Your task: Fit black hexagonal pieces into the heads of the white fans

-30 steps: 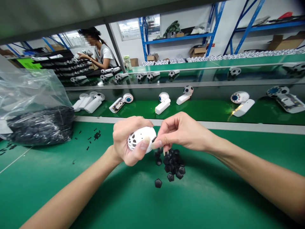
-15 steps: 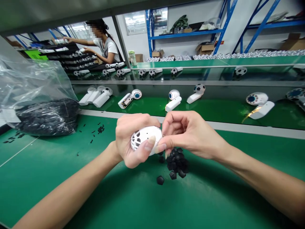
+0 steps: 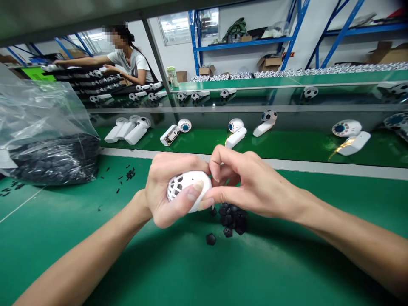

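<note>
In my closed left hand [image 3: 159, 180] is a white plastic football-patterned shell [image 3: 185, 178], with cut-out openings towards its left end. My left thumb lies across its near face. My right hand [image 3: 247, 180] is closed at the shell's right edge, its thumb against the lower rim and its other fingers curled behind. Those fingertips are partly hidden, so any small piece between them cannot be made out. Just below my right hand lies a pile of black pentagon pieces [image 3: 234, 219] on the green table [image 3: 178, 263]. One loose black pentagon [image 3: 211, 239] sits nearer to me.
A clear bag [image 3: 54, 157] of black parts stands at the left, beside scattered small black bits [image 3: 130, 174]. Beyond the pale rail, a green conveyor [image 3: 204, 138] carries white units with football-patterned heads. Across it, a co-worker [image 3: 134, 63] reaches over stacked black trays [image 3: 86, 85].
Both hands and the shell have shifted slightly left in view. My right fingers have moved a little around the shell's edge. The co-worker's arm reaches further left.
</note>
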The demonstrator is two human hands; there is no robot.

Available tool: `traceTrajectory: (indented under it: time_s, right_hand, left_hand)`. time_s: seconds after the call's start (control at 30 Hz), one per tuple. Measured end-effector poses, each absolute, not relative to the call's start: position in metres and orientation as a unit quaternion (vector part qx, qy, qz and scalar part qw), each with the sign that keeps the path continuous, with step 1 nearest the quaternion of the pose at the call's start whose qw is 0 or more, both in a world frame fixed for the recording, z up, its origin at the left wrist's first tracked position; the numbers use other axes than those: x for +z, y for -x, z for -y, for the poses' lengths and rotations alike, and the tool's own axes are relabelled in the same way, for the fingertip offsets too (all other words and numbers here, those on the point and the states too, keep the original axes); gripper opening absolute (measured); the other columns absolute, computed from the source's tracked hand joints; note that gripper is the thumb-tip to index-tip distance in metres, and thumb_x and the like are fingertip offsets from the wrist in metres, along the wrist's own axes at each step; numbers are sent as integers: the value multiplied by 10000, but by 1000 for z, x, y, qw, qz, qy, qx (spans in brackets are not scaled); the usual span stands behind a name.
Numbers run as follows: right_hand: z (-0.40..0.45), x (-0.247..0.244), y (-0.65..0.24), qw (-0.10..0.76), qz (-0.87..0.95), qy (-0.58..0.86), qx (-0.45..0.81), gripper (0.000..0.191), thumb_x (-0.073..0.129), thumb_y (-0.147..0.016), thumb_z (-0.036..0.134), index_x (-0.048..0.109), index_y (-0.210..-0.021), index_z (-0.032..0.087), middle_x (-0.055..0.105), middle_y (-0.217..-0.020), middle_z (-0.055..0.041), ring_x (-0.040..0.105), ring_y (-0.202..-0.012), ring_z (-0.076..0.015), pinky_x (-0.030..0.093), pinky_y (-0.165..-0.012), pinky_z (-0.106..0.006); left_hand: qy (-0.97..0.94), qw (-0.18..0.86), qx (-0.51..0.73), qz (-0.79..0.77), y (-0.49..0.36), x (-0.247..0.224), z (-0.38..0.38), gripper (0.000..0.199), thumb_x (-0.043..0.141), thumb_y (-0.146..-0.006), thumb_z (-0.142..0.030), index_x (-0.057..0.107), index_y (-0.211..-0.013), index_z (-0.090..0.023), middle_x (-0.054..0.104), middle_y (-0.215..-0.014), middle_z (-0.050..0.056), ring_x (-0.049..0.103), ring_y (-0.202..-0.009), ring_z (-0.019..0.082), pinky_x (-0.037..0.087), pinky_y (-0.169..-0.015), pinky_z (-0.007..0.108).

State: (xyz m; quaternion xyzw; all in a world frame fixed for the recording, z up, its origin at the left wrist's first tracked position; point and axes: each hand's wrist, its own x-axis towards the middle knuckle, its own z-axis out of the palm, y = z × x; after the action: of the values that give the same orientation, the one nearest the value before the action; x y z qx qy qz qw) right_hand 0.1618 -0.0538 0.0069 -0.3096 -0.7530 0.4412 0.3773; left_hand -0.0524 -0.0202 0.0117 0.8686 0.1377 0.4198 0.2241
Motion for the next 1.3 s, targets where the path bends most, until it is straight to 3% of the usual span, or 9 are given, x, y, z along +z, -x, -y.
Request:
traceTrajectory:
  time_s: [0.17,0.27,0.47,0.63,0.9,1.13,1.3]
  right_hand:
    - [56,2,-149,464,765,290,340,410,831,-964,459,480,-915,253,622,-798,70,555,-634,-102,401,-583,-256]
    - [55,1,-140,483,738,303,362,379,817,-972,487,517,-975,256,604,-755,75,555,-631,-117,400,-575,-268]
    - [58,5,-140,448,685,276,504,426,942,-862,392,575,-1030,255,611,-804,75,570,-721,-122,445,-627,-247]
    - [58,8,-144,443,646,250,569,429,981,-817,347,596,-969,236,583,-749,80,515,-673,-106,440,-621,-234]
    - [61,12,-149,446,664,305,517,339,970,-817,443,718,-813,215,718,-799,9,623,-720,-148,503,-673,-279]
    - [52,9,-147,420,595,267,631,470,1078,-608,360,656,-713,182,681,-736,29,581,-683,-121,467,-621,-242]
    - [57,6,-143,432,606,280,606,439,1061,-645,327,656,-737,186,683,-754,35,596,-702,-120,477,-645,-243]
  left_hand:
    - [-782,345,491,-170,47,6,23,392,668,-948,-523,772,-824,-165,723,-646,59,540,-440,144,392,-397,266]
    - [-706,380,560,-210,41,0,23,451,684,-910,-578,755,-736,-167,660,-552,46,491,-403,136,337,-367,263]
    - [-708,366,570,-202,43,1,24,507,678,-912,-639,768,-771,-160,691,-601,45,546,-445,145,386,-401,268]
    - [-708,385,563,-182,47,0,28,492,709,-908,-641,777,-823,-161,736,-668,62,599,-497,166,440,-445,280]
    - [-736,298,588,-155,45,-6,26,444,654,-940,-600,764,-857,-178,727,-674,73,609,-511,191,467,-479,315]
    - [-746,302,583,-111,42,-8,26,397,668,-943,-551,784,-871,-178,735,-681,75,605,-502,170,466,-476,292]
    - [-742,309,586,-99,43,-9,27,348,697,-922,-519,817,-910,-193,743,-684,75,552,-466,160,458,-464,300]
